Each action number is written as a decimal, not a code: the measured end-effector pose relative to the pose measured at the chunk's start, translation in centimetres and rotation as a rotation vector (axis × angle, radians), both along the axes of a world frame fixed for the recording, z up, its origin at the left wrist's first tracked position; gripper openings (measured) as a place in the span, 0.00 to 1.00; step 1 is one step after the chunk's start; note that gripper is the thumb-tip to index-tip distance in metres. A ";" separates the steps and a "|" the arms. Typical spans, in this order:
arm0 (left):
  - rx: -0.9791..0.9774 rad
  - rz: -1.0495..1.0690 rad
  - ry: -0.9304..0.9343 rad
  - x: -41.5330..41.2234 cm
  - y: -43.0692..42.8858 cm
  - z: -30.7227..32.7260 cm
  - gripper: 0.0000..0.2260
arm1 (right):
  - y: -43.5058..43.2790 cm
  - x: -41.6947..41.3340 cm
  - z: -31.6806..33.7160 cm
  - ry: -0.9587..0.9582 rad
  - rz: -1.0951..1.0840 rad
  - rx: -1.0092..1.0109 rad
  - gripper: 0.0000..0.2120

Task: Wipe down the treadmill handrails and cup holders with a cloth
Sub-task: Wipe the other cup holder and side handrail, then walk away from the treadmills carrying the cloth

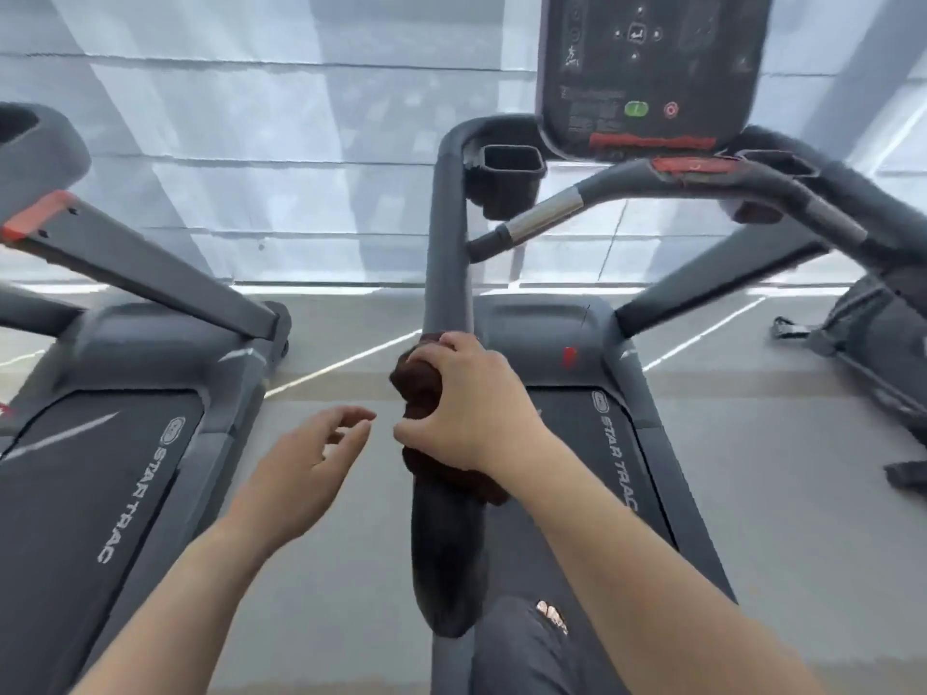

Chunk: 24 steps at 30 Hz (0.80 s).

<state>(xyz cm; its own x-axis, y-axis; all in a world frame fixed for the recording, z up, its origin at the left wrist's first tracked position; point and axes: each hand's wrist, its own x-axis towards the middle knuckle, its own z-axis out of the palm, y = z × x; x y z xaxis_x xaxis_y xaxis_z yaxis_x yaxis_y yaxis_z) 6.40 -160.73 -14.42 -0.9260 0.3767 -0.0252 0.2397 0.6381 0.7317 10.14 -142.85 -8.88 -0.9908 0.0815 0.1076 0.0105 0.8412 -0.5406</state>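
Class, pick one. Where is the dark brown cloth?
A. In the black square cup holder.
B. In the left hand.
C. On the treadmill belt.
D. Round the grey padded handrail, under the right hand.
D: the right hand grips the dark brown cloth round the grey padded handrail; the left hand holds nothing.
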 end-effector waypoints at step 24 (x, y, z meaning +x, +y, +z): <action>0.017 -0.992 0.136 28.0 -5.3 -2.9 0.11 | -17.8 42.9 -11.7 0.314 -1.094 -0.186 0.25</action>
